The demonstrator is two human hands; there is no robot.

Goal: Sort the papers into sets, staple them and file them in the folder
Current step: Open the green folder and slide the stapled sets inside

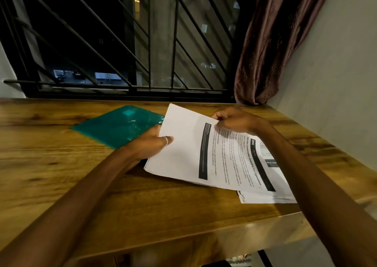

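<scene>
A set of white printed papers (222,156) is raised slightly off the wooden table (61,164), its top sheet headed with a dark bar and bold title. My left hand (152,144), a ring on one finger, grips the set's left edge. My right hand (237,120) pinches the far top edge of the sheets. More printed sheets (267,198) lie flat underneath at the right. A teal folder (118,125) lies shut on the table, left of the papers and behind my left hand. No stapler is visible.
A barred window (142,42) runs along the table's far edge, a brown curtain (271,42) hangs at the right corner, and a grey wall (336,82) borders the right side. The table's near edge runs diagonally at lower right.
</scene>
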